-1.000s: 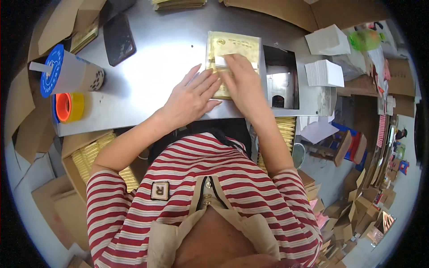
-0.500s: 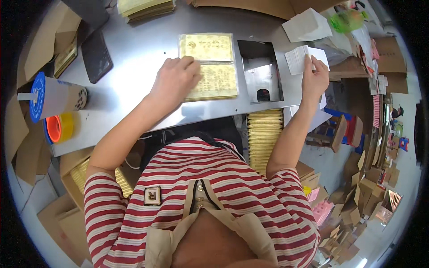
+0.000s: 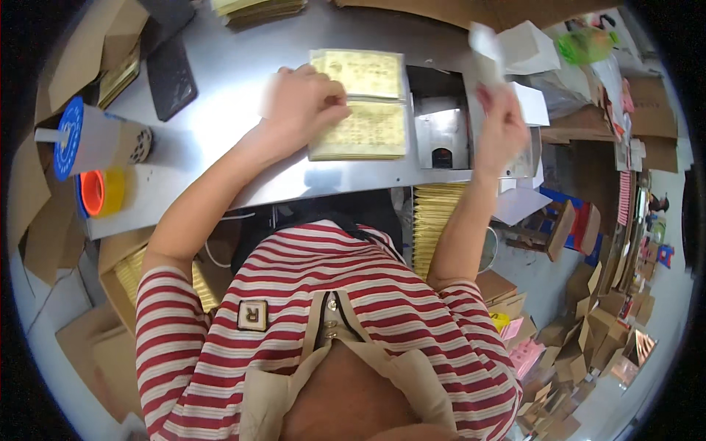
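Note:
In front of me lies a stack of yellow printed sheets (image 3: 364, 132), the top one in a clear sleeve whose upper half (image 3: 366, 73) is folded out flat. My left hand (image 3: 305, 103) lies over the stack's left side, fingers curled and thumb near the sheet; what they hold, if anything, is hidden. My right hand (image 3: 504, 128) is raised beside the opening in the table, closed on a white paper slip (image 3: 486, 55) that is blurred by motion. Right of that hand a stack of white slips (image 3: 531, 104) sits at the table's edge.
A dark phone (image 3: 170, 77), a cup with a blue lid (image 3: 95, 140) and tape rolls (image 3: 103, 192) stand at the left. The metal table has a rectangular opening (image 3: 441, 125). Yellow packets (image 3: 437, 228) fill a box below it. More yellow sheets (image 3: 261, 11) lie at the back.
My right hand has lifted away from the white slip stack and moved left with a white slip in it. My left hand stays by the yellow stack, its thumb now showing. The view has shifted slightly.

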`<state>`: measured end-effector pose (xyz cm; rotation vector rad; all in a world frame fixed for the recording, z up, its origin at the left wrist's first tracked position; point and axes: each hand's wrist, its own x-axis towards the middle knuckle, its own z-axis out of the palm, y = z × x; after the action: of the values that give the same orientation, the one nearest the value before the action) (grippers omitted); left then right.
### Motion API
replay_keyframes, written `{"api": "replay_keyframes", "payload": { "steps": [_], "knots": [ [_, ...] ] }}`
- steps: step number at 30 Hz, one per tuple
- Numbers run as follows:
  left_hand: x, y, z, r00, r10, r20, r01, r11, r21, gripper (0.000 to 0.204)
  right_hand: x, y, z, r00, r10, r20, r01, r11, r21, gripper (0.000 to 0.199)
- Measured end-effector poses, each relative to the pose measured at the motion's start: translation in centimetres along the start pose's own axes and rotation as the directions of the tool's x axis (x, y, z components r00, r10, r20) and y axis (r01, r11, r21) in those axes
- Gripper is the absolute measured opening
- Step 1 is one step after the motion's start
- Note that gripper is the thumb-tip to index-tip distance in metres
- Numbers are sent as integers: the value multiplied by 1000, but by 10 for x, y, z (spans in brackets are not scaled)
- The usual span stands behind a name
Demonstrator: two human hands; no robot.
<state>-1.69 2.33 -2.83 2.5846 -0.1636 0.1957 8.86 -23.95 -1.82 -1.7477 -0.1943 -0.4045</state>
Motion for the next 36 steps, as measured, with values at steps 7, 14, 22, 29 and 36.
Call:
{"api": "replay_keyframes", "payload": {
  "steps": [7,14,22,29,36],
  "knots": [
    [-4,4,13,890,297,-345,-223,945,239,14,-40,10,76,811,-300,502,347,938,0,23],
    [-16,-3,23,968,93,-231,-106,993,-48,18,-21,-3,78,817,-5,577,3,1000,4,11],
    [-28,2,22,975,138,-176,-141,990,-3,21,-9,-2,39,582,-306,753,419,907,45,14],
    [13,20,27,887,382,-259,-366,924,109,11,48,27,-63,976,-218,-23,125,641,-757,34],
    [82,70,81,845,535,15,-513,802,306,9,48,16,-70,997,-77,1,52,668,-742,34]
  ]
}}
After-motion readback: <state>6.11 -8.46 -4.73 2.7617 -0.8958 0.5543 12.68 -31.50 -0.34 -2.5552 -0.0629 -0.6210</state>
